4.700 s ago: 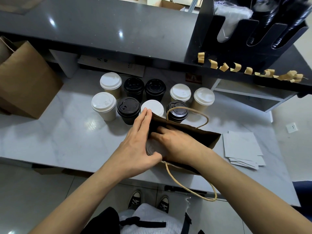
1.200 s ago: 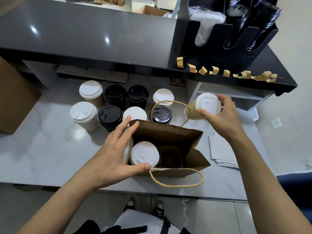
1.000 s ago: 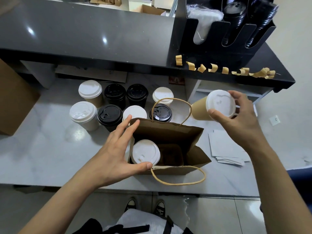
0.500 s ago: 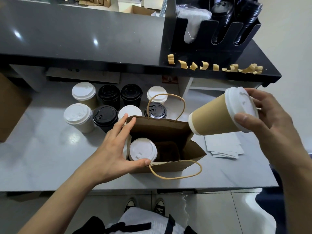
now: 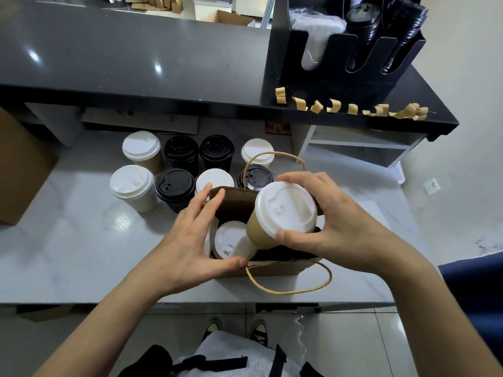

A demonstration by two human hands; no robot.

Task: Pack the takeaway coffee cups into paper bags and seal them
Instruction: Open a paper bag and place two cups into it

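A brown paper bag with twine handles stands open near the front edge of the marble counter. One white-lidded cup sits in its left half. My right hand grips a tan cup with a white lid by its rim, tilted, just above the bag's right half. My left hand holds the bag's left side, fingers straight along the wall and thumb on the front rim. Several more cups with white or black lids stand behind the bag.
A dark raised shelf runs across the back, carrying a black lid organiser and curled kraft tape strips. A larger paper bag stands at the far left. White paper sheets lie behind my right hand.
My right hand has swung the tan cup from out at the right to just over the bag's open right half. My left hand has kept its hold on the bag.
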